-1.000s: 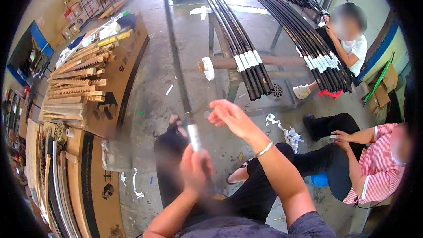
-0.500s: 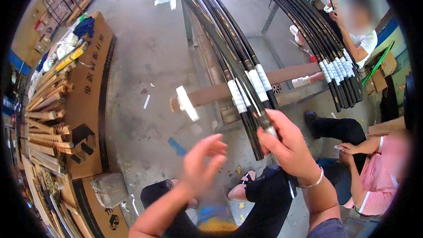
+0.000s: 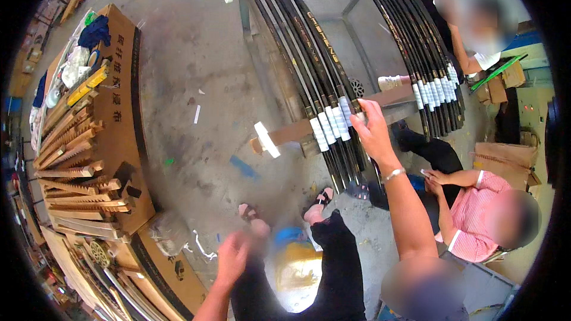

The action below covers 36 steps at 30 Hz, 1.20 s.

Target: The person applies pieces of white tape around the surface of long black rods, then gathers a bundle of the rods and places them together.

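Note:
My right hand [image 3: 375, 134] reaches over the right side of a group of long black rods [image 3: 315, 53]. Its thumb and forefinger are apart, at the outermost rod. White bands [image 3: 329, 126] wrap these rods near their lower ends, which rest across a brown crossbar [image 3: 291, 134]. My left hand [image 3: 232, 257] is low, beside my left thigh and away from the rods; motion blurs its fingers, and no held thing shows.
More banded black rods [image 3: 416, 41] lie on the rack to the right. A white ring-shaped piece [image 3: 266, 139] hangs on the crossbar's left end. At left, a large cardboard box [image 3: 119, 119] stands beside notched wooden strips [image 3: 77, 172]. Two people sit or stand at right, one in a striped shirt [image 3: 476, 214].
The rod that my right hand gripped now lies among the others, and that hand has loosened and moved up. My left hand has dropped toward my thigh. The view has shifted.

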Tool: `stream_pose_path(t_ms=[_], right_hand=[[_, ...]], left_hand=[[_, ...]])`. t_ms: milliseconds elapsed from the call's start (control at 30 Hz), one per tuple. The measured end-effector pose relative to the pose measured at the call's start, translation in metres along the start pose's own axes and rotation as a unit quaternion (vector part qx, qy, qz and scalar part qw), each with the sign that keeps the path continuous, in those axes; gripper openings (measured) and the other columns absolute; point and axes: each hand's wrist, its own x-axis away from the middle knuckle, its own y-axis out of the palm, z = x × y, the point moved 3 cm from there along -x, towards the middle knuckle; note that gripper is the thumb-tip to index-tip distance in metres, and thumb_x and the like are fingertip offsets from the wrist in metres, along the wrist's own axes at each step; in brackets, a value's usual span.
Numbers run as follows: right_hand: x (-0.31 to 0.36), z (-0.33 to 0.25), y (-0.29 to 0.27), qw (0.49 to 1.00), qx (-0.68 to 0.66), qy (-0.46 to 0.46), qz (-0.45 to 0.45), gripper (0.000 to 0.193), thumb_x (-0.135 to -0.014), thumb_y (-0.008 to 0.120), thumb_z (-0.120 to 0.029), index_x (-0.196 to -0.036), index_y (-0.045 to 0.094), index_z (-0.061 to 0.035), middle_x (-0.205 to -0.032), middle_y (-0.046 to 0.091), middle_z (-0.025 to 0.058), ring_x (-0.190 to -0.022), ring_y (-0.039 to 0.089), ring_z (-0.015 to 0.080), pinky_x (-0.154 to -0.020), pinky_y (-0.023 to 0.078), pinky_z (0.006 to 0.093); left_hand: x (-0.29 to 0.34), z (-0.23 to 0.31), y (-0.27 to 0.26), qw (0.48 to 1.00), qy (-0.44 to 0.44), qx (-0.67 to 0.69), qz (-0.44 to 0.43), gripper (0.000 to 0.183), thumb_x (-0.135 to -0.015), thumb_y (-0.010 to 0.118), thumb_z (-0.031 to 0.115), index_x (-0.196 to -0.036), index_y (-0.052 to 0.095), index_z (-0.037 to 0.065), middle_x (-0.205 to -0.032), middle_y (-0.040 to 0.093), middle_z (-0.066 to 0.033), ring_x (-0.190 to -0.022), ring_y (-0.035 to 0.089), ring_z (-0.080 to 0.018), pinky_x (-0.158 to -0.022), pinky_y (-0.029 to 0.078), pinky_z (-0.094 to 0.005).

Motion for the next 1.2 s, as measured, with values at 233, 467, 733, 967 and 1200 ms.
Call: stream_pose_path(t_ms=[233, 467, 733, 967, 1200], right_hand=[[-0.009, 0.012, 0.026, 0.997, 0.08, -0.006, 0.021, 0.039, -0.083, 0.064, -0.019, -0.118, 0.056, -0.0033, -0.113, 0.056, 0.0164, -0.108, 0.052, 0.0341, -0.095, 0.04, 0.0414], [-0.003, 0.023, 0.039, 0.993, 0.098, 0.061, -0.019, 0.052, -0.084, 0.066, -0.027, -0.13, 0.051, -0.0058, -0.122, 0.054, 0.0167, -0.113, 0.051, 0.0352, -0.098, 0.04, 0.0417], [-0.001, 0.025, 0.024, 0.99, 0.006, 0.142, 0.015, 0.056, -0.087, 0.065, -0.024, -0.134, 0.045, -0.0023, -0.125, 0.054, 0.0167, -0.116, 0.052, 0.0289, -0.099, 0.041, 0.0378], [-0.007, -0.101, 0.054, 0.919, -0.232, 0.317, 0.025, 0.028, -0.09, 0.065, -0.022, -0.111, 0.059, -0.0043, -0.103, 0.065, 0.0049, -0.092, 0.06, 0.0132, -0.086, 0.047, 0.0301], [-0.133, -0.193, 0.166, 0.555, -0.769, 0.316, 0.017, 0.041, -0.096, 0.055, -0.027, -0.129, 0.048, -0.0029, -0.12, 0.06, 0.0142, -0.113, 0.058, 0.0261, -0.098, 0.046, 0.0399]], left_hand=[[0.031, 0.015, -0.057, 0.996, -0.077, 0.002, -0.043, 0.027, -0.088, 0.061, 0.006, -0.113, 0.057, -0.003, -0.087, 0.065, -0.0073, -0.077, 0.062, -0.0122, -0.069, 0.051, -0.0267], [-0.005, 0.018, -0.119, 0.996, 0.012, -0.083, -0.017, 0.026, -0.087, 0.063, 0.008, -0.111, 0.058, -0.001, -0.086, 0.065, -0.0063, -0.076, 0.06, -0.0115, -0.068, 0.05, -0.0268], [-0.138, 0.146, -0.142, 0.976, 0.151, -0.145, -0.065, 0.028, -0.086, 0.064, 0.006, -0.113, 0.056, 0.0, -0.087, 0.063, -0.0031, -0.077, 0.058, -0.0087, -0.069, 0.049, -0.0255], [-0.293, 0.339, -0.148, 0.849, 0.379, -0.345, -0.13, 0.08, -0.064, 0.083, 0.012, -0.134, 0.044, 0.005, -0.12, 0.054, -0.0159, -0.11, 0.055, -0.0303, -0.094, 0.046, -0.0388], [-0.438, 0.475, -0.094, 0.631, 0.507, -0.529, -0.254, 0.112, -0.054, 0.088, 0.023, -0.144, 0.026, 0.0, -0.144, 0.036, -0.0177, -0.137, 0.031, -0.034, -0.113, 0.028, -0.0422]])
